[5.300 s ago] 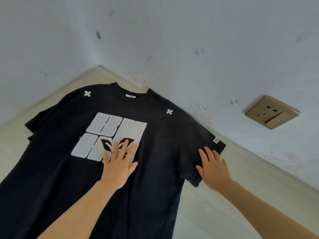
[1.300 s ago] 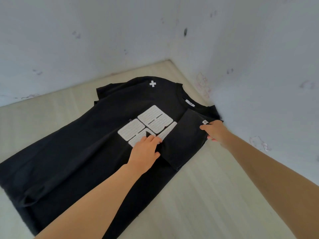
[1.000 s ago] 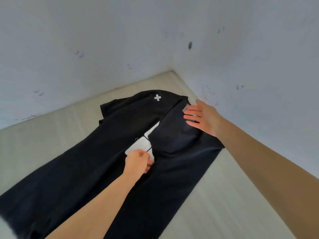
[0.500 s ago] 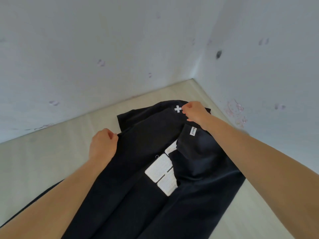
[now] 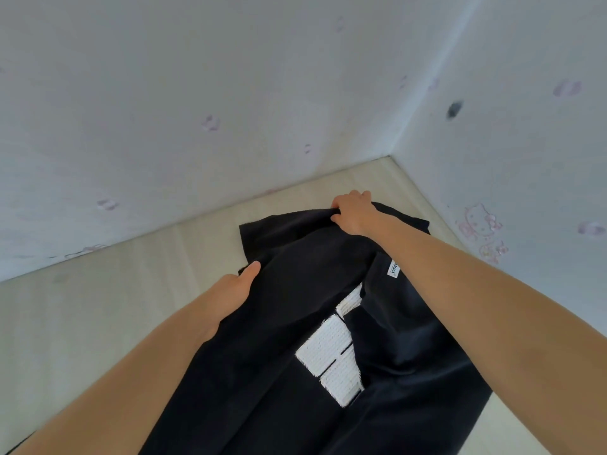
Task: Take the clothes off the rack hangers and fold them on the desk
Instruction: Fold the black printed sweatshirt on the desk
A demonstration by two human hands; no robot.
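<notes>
A single wide-angle head camera looks forward and steeply down from the person's own viewpoint toward the corner where two pale walls (image 5: 230,93) meet the light desk (image 5: 82,316). Both forearms reach in from the bottom edge, close to the lens.

Matt black cloth is seen in the T-shirt (image 5: 285,323), a rough, woven-textured white patch (image 5: 331,362) at lower centre. The desk (image 5: 98,307) is shown in pale, smooth wood grain.
</notes>
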